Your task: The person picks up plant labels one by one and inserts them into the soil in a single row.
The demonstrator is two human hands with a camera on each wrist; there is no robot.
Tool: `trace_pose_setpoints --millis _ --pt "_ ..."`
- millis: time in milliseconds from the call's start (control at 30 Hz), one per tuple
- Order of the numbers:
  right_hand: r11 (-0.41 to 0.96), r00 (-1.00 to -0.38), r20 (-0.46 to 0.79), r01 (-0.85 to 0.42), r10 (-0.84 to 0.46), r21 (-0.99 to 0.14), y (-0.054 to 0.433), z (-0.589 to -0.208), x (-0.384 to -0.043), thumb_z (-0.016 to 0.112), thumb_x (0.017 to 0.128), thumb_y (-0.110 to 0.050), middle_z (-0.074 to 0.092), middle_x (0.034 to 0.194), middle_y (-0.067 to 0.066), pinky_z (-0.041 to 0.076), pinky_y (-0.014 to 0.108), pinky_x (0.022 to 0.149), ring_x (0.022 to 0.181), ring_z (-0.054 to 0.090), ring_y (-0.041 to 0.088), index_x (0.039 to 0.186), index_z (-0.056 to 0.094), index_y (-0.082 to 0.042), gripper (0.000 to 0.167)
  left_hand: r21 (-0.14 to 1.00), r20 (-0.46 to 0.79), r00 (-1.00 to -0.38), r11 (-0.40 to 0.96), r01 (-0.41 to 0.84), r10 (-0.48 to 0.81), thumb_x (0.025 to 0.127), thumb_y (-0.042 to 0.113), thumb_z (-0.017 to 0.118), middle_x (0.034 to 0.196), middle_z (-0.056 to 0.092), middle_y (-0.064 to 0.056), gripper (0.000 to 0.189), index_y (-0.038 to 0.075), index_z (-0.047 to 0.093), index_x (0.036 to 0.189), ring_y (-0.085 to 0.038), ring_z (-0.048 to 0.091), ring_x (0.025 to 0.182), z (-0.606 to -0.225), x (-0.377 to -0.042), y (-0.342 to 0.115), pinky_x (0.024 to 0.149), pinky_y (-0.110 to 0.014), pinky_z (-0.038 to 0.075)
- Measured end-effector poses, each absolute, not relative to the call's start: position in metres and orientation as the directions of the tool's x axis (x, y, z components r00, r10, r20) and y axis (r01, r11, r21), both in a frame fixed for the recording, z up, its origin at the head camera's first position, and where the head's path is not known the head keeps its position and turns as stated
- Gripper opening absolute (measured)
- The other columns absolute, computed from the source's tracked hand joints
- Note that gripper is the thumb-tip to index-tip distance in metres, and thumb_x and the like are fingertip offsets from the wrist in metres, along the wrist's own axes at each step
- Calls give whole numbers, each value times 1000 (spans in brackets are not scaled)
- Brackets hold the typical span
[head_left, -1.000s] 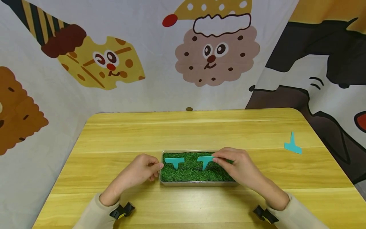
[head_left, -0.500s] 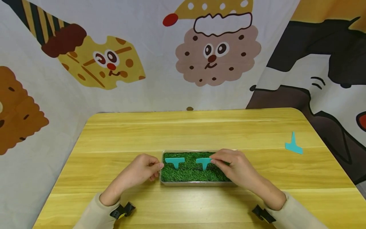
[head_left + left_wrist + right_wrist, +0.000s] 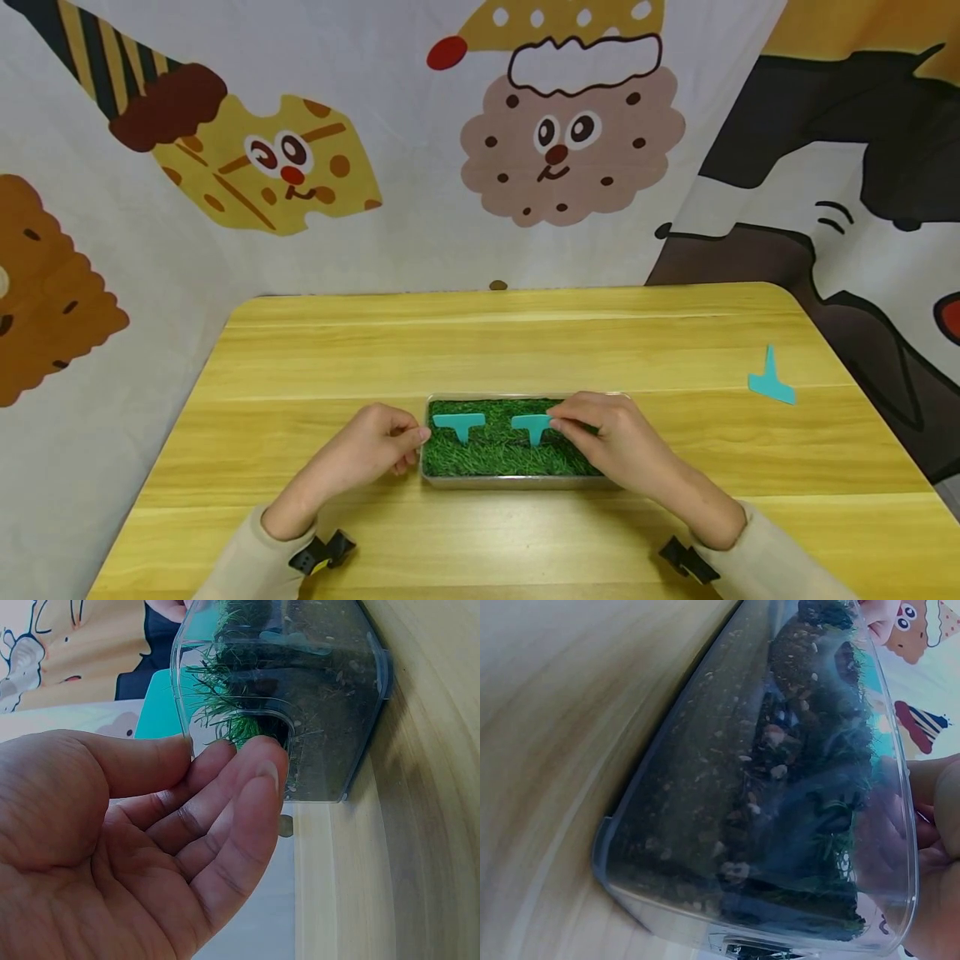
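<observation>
A clear plastic planter box [image 3: 517, 482] stands on the table, filled with dark soil and topped with green grass [image 3: 495, 454]. Two teal T-shaped plant labels stand in the grass. My right hand [image 3: 626, 437] pinches the right end of one plant label [image 3: 530, 423] between thumb and fingertips; its stem goes down into the grass. The other plant label [image 3: 458, 422] stands upright farther left. At the box's left end, my left hand [image 3: 382, 442] holds the rim, its thumb [image 3: 150, 761] at the edge and its curled fingers against the end wall.
A third teal plant label [image 3: 770, 385] lies flat on the wooden table [image 3: 360, 350] at the far right, stem pointing away. Behind the table hangs a white cloth [image 3: 420, 183] with cartoon prints. Each wrist bears a black strapped device [image 3: 321, 553].
My right hand has shifted slightly left with its plant label, which has turned from tilted to level and upright. The left hand stays at the box's end.
</observation>
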State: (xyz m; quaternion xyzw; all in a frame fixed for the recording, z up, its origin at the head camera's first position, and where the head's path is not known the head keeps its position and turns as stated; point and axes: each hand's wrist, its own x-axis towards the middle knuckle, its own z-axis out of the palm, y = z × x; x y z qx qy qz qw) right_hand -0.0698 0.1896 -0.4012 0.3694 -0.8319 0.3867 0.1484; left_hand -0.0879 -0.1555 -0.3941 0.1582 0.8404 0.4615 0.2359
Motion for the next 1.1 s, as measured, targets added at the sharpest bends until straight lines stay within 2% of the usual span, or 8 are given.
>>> trace_pose_setpoints --millis 167,400,500,667,1000,1100 --pt "448 -710 504 -703 -491 -552 190 -400 -68 79 86 13 77 100 5 54 14 68 79 71 10 107 79 -3 26 849 -254 -839 526 45 481 107 15 61 73 67 -14 33 2 68 78 -26 66 65 -394 -88 -155 62 -43 60" --pt "508 -767 444 -641 -464 -576 190 -396 -66 79 90 6 78 106 4 62 26 75 90 74 14 111 79 -4 23 856 -252 -838 515 41 484 107 15 61 74 67 -14 32 4 68 78 -26 66 65 -394 -88 -156 63 -43 61" --pt "517 -778 430 -627 -459 -583 191 -394 -65 79 90 4 77 106 3 62 28 74 90 73 13 111 79 -4 22 858 -250 -837 512 42 486 107 15 61 74 67 -13 32 4 68 78 -27 67 66 -395 -88 -156 63 -42 61" --pt "527 -790 424 -612 -442 -590 197 -389 -65 79 91 2 77 105 3 61 27 72 90 71 9 110 78 -4 20 858 -251 -836 512 41 487 107 15 61 74 67 -13 32 4 68 78 -27 67 66 -395 -88 -156 63 -43 61" --pt "594 -807 471 -585 -357 -553 216 -377 -70 79 90 4 75 104 -2 49 21 55 85 66 9 106 78 -9 21 858 -258 -837 512 31 483 108 15 61 74 67 -14 31 6 68 78 -26 66 65 -395 -88 -156 62 -43 61" --pt "625 -808 493 -572 -321 -531 223 -375 -71 80 89 4 75 106 -2 53 18 63 90 69 13 106 78 -10 22 857 -258 -838 514 31 481 108 15 61 74 67 -14 31 6 69 79 -25 66 65 -395 -88 -156 63 -43 61"
